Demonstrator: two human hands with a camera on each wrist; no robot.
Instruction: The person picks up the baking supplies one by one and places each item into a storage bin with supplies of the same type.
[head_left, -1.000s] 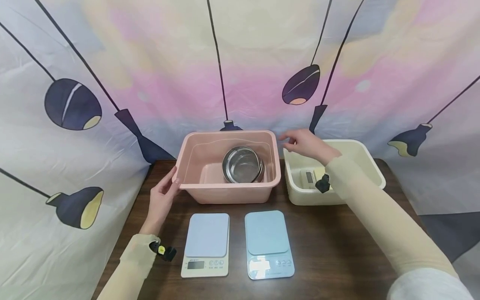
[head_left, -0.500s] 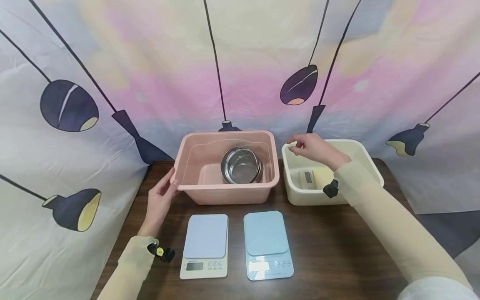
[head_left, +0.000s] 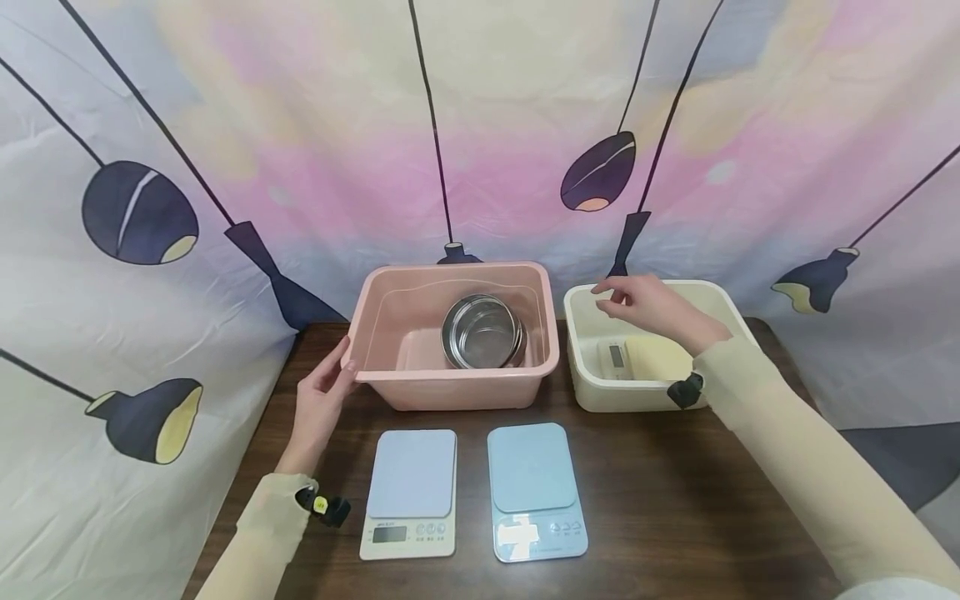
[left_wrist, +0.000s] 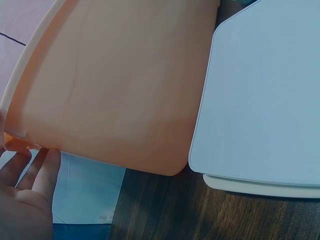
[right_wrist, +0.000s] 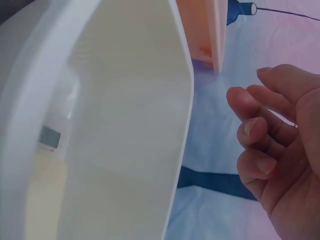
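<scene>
Your left hand (head_left: 318, 404) touches the left end of the pink basin (head_left: 450, 392) mid-frame, fingers nearly straight; nested metal bowls (head_left: 483, 335) sit in the basin's right half. At right of frame, your right hand (head_left: 651, 307) hangs loosely curled, grasping nothing, near the back-left rim of the cream tub (head_left: 588, 398) (a yellow piece (head_left: 656, 358) lies inside). Lower centre, the table (head_left: 675, 500) bears 2 scales: 1 white scale (head_left: 412, 475), 1 blue scale (head_left: 534, 468).
</scene>
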